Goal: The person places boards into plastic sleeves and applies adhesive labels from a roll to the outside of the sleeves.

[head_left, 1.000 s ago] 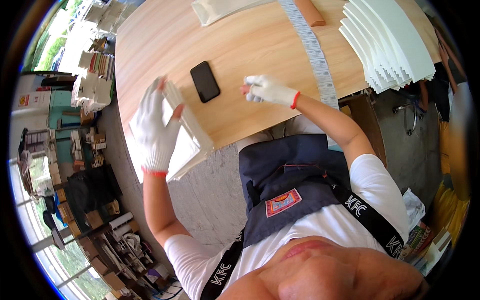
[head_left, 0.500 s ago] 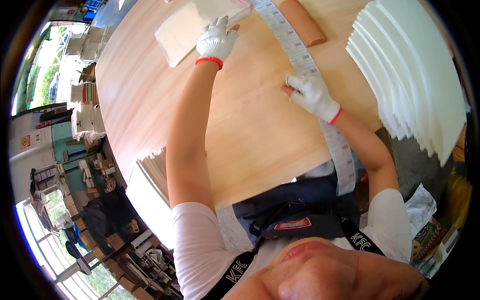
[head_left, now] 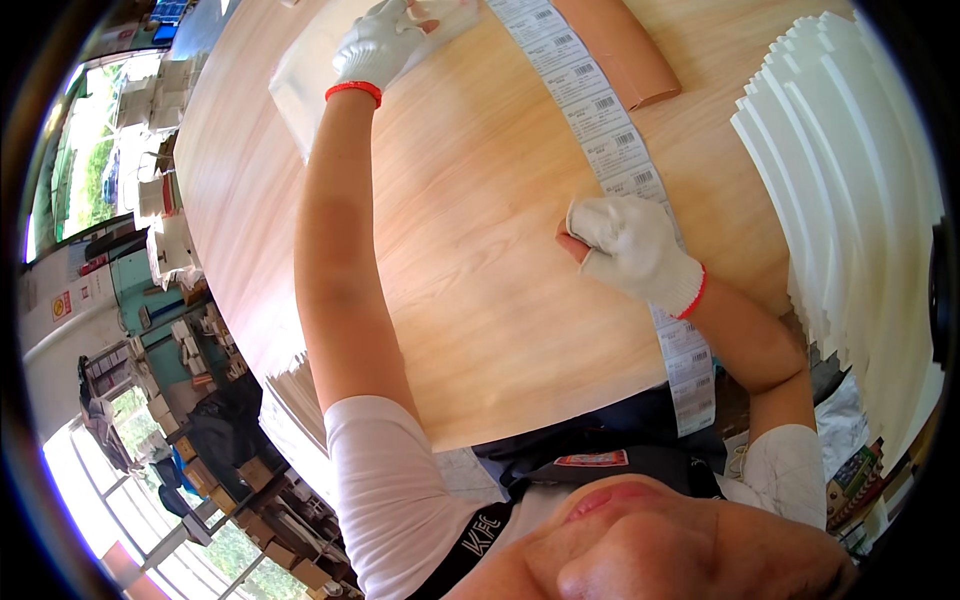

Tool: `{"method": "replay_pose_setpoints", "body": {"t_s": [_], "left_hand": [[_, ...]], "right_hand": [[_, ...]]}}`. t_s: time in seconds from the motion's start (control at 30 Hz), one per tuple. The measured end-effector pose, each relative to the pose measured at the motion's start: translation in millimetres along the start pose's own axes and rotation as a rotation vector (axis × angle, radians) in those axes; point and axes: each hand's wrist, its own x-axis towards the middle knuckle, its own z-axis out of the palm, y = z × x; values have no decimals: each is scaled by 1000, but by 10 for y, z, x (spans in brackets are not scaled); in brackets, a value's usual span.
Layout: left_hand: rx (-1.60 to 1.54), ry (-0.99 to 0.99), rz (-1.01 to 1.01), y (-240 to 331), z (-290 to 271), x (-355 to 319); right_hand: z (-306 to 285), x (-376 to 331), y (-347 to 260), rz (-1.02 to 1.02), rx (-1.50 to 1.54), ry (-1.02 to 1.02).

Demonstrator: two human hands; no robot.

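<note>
Work on the pale wood-grain table [head_left: 480, 320] judged unfinished: a long white paper strip of printed labels [head_left: 570, 80] runs toward its near edge with many labels attached, and a flat, clear plastic sleeve [head_left: 305, 90] lies at the far left; I see no label on it. White, thin-edged sheets [head_left: 850, 200] stand stacked at right; whether finished, cannot tell. Left hand [head_left: 380, 45], white-gloved, on the sleeve, arm nearly straight; grip unclear. Right hand [head_left: 635, 245], likewise gloved, over the strip, elbow bent, fingers curled; contents hidden. Hands well apart.
</note>
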Motion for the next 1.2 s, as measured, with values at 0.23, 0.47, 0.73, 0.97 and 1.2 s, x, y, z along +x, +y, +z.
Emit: {"method": "replay_pose_setpoints", "body": {"t_s": [0.23,0.47,0.73,0.97,1.2], "left_hand": [[228,-82,41,165,-58,30],[310,-36,-6,-43,-54,190],[-346,66,-131,-432,-12,182],[186,60,-113,-290,48,293],[-39,200,-198,-487,-196,174]], "right_hand": [[13,5,7,-22,-89,10],[13,0,7,-18,-22,-3],[-29,11,-29,-9,-68,-27],[10,17,27,-17,-34,-6],[20,-38,30,-66,-88,49]]}}
